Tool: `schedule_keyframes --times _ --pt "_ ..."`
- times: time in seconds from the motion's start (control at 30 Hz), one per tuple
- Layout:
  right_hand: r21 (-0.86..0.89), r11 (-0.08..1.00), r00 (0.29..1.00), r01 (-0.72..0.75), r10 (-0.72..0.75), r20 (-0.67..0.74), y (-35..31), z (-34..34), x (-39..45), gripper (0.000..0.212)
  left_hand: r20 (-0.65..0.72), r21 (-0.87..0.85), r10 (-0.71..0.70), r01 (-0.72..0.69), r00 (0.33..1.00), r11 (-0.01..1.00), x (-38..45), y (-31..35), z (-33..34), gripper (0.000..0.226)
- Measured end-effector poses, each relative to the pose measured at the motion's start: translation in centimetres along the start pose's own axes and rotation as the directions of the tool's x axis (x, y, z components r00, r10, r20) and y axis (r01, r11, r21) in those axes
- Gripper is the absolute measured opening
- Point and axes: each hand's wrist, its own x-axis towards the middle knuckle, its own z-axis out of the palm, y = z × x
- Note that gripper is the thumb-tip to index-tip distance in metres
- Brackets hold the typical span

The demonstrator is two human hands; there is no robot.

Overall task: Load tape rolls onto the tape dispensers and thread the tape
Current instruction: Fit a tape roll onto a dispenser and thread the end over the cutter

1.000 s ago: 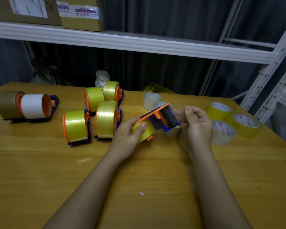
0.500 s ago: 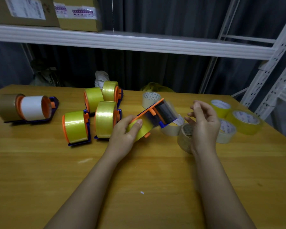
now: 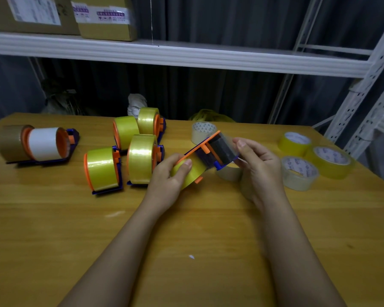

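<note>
Hands met mid-worktop: the left hand (image 3: 167, 178) gripped the yellow tape roll (image 3: 190, 173) on a tilted dispenser (image 3: 211, 151), held above the worktop (image 3: 53, 229); the right hand (image 3: 258, 167) pinched the tape end at its far, upper tip. Loaded dispensers (image 3: 122, 156) stood left.

Her left hand (image 3: 167, 176) covers most of the yellow roll (image 3: 190, 171) on the held dispenser (image 3: 211, 151), so where the tape leaves it is anyone's guess. The right hand (image 3: 258, 167) hides a pale roll (image 3: 230, 172) on the desk (image 3: 53, 229) behind it. Box labels (image 3: 110, 15) on the shelf (image 3: 186, 55) are too small to read (top edge crops them anyway).
</note>
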Motion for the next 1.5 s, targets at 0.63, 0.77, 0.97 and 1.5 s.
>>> schedule_keyframes --times 0.63,0.77,0.97,1.5 --pt "0.182 0.983 1.000 0.010 -0.011 0.003 -0.8 -0.3 0.1 0.021 0.015 0.066 -0.005 0.004 1.000 0.998 0.0 -0.3 -0.1 0.018" --pt "0.196 0.981 1.000 -0.004 0.000 0.021 -0.9 -0.3 0.1 0.025 0.016 0.071 0.003 -0.004 1.000 0.997 0.0 -0.3 0.0 0.020" --pt "0.053 0.997 0.998 0.061 -0.062 0.022 -0.6 -0.3 -0.1 0.019 -0.014 0.107 0.004 -0.002 1.000 0.994 0.1 -0.5 0.1 0.032" --pt "-0.116 0.993 1.000 0.009 -0.009 0.003 0.2 -0.4 0.2 0.006 -0.003 0.091 0.007 -0.007 1.000 0.996 0.0 -0.1 0.1 0.028"
